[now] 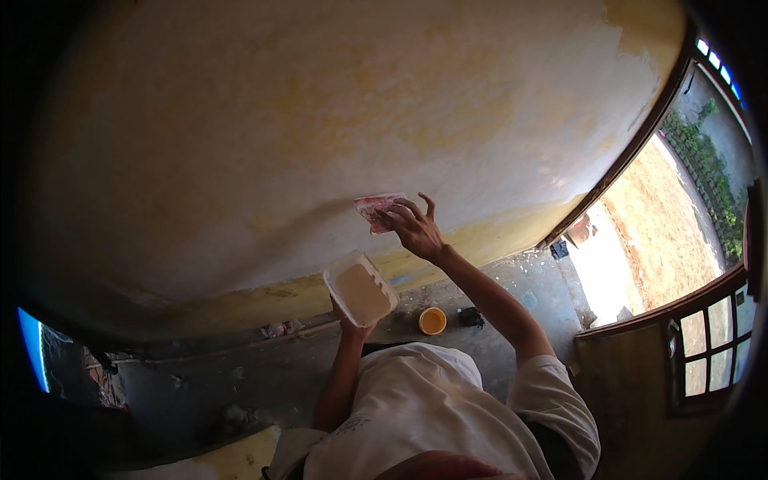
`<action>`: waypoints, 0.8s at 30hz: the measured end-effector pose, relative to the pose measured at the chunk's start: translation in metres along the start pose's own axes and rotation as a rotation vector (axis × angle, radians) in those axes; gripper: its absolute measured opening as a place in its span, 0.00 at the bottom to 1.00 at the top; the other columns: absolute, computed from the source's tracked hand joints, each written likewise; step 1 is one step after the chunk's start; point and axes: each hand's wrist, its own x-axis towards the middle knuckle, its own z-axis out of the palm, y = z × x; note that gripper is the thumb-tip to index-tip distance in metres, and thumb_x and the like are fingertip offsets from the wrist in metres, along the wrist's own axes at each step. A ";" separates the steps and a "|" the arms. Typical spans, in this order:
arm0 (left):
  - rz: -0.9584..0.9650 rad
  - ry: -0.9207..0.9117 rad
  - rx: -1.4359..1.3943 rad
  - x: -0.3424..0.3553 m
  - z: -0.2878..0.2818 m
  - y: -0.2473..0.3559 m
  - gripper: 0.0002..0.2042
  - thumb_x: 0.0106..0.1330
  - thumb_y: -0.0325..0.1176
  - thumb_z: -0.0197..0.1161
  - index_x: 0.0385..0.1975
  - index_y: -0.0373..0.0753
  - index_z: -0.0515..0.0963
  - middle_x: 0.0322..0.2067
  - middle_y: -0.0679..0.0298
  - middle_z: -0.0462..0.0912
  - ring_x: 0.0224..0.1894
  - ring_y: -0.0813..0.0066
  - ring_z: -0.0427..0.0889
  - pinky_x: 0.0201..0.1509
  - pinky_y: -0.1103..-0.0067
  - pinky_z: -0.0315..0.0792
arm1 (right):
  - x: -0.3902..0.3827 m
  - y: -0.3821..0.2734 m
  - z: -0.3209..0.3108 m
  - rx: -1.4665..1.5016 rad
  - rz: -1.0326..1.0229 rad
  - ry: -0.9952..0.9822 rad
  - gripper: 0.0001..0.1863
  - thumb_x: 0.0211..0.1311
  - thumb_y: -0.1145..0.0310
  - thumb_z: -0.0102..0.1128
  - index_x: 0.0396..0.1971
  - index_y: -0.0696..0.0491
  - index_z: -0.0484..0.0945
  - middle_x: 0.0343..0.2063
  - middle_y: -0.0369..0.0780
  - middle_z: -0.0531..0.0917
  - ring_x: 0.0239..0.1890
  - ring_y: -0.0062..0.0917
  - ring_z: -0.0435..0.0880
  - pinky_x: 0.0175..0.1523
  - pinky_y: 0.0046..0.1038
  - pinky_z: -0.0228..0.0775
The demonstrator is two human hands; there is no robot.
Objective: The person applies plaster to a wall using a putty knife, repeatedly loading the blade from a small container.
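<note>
My right hand (415, 228) grips a flat, pink-smeared spreader (373, 205) at or very near the wall (264, 136), which is patched white and yellow. Some of its fingers are curled on the spreader, and one sticks up. My left hand (350, 324) holds a white rectangular tray (391, 294) of smooth beige paste from beneath, below and left of the spreader; most of its fingers are hidden under the tray.
An orange tub (433, 321) and a dark bundle (471, 318) stand on the grey, speckled floor (513, 290). Debris (280, 329) lies along the wall's foot. An open doorway (628, 256) at the right shows sunlit ground and plants, beside a paned window (694, 352).
</note>
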 end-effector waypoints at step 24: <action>-0.176 0.145 0.363 -0.017 -0.034 0.140 0.31 0.78 0.62 0.41 0.71 0.48 0.67 0.64 0.64 0.77 0.62 0.61 0.80 0.69 0.58 0.72 | 0.059 -0.158 0.072 0.078 0.398 0.201 0.26 0.63 0.76 0.62 0.61 0.40 0.82 0.57 0.35 0.82 0.55 0.28 0.79 0.68 0.44 0.54</action>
